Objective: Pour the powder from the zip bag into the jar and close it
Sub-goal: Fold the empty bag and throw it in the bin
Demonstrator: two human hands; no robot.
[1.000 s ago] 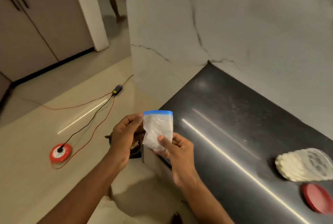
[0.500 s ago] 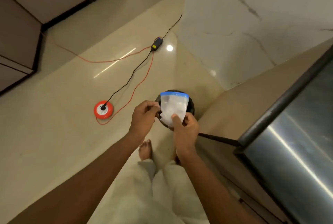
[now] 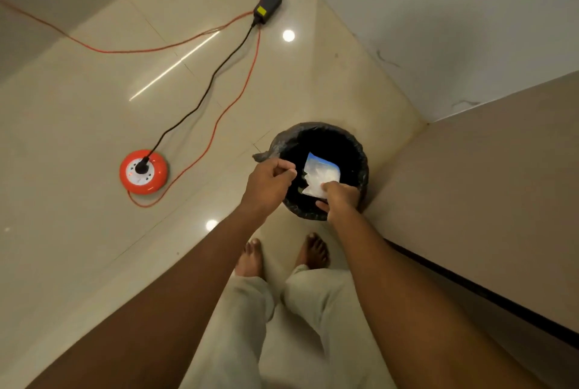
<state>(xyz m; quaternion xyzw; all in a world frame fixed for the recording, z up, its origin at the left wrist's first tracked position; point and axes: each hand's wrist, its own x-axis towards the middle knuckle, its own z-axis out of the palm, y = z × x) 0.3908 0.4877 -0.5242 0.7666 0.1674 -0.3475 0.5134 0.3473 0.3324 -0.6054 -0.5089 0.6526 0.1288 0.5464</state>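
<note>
A small see-through plastic zip bag with a blue strip along its top [image 3: 322,174] is over the mouth of a round black bin lined with a crinkly black plastic bag [image 3: 360,150]. The zip bag looks soft and wrinkled, and it is tilted, with the blue strip pointing up and away from the person. The right hand [image 3: 340,197] holds its lower corner, with the fingers [image 3: 329,186] pinching the thin plastic. The left hand [image 3: 269,185] is just beside the zip bag, at the left rim of the bin. Its fingers are curled in with the tips pressed together, and I cannot tell if they hold anything tiny.

Inside, the bin is dark, and I cannot tell what is at the bottom. A loose flap of the liner sticks out on the left side of the rim.

The bin sits on a smooth, shiny cream tile floor [image 3: 94,107], tucked in a corner. A white marble wall with grey veins [image 3: 454,28] is behind it, and a flat tan cabinet side [image 3: 485,185] is close on the right. To the left the floor is wide open.

A round orange plug box with a white top [image 3: 143,172] lies on the floor, well apart from the bin. A black cord and a thin orange cord run from it to a small black power brick [image 3: 268,6] farther off.

Two bare feet [image 3: 313,252] stand near the bin, under pale cloth trousers [image 3: 282,326].
</note>
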